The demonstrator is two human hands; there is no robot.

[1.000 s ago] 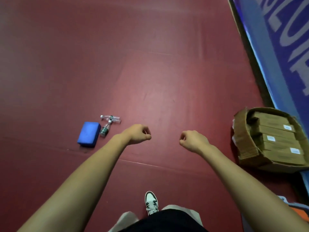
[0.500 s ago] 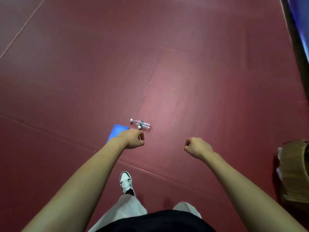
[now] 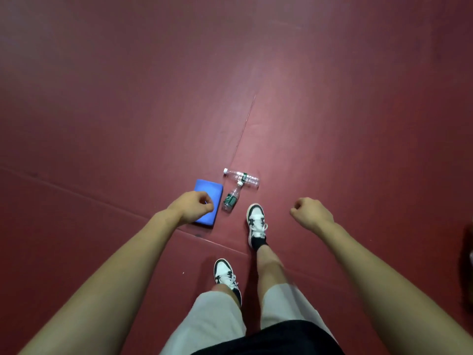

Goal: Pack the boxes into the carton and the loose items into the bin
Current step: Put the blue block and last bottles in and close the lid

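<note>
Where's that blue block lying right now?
In the head view the blue block lies on the red floor left of centre, partly hidden by the left hand, with two plastic bottles just to its right.

Tucked behind the left hand [image 3: 190,204], the near-left part of the blue block [image 3: 208,188]. Sliced off by the right edge, a dark blurred shape [image 3: 470,252], maybe cardboard. Far too small to read, print on the green-labelled bottle [image 3: 231,198].
</note>
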